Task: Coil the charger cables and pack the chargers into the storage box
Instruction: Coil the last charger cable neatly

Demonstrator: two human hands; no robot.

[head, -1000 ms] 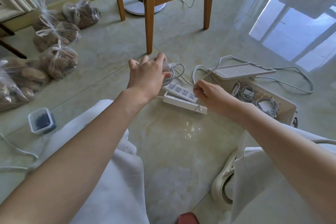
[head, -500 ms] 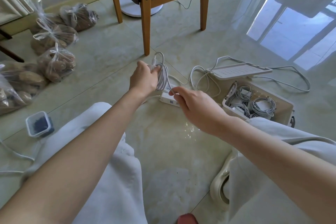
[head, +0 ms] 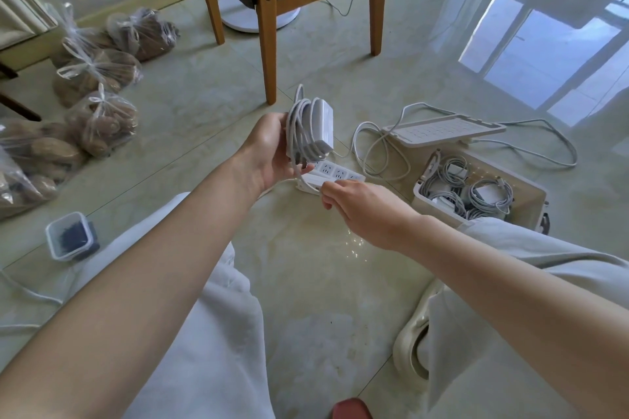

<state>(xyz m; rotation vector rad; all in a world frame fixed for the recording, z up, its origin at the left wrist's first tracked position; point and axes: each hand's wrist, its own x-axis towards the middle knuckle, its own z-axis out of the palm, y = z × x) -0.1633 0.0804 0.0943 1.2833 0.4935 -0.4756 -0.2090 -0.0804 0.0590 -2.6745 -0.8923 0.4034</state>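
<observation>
White cable (head: 299,133), wound round its charger (head: 322,126), gripped upright in my left hand (head: 269,150), lifted off the power strip (head: 337,173) since a second ago. My right hand (head: 360,207) pinches the loose tail: coiling nearly done. Storage box (head: 526,197), open on the floor (head: 323,282) at right, holds other coiled chargers (head: 490,194); packing follows.

White cable-wrapped charger (head: 318,127) aloft; open storage box (head: 526,196) of coiled chargers
</observation>
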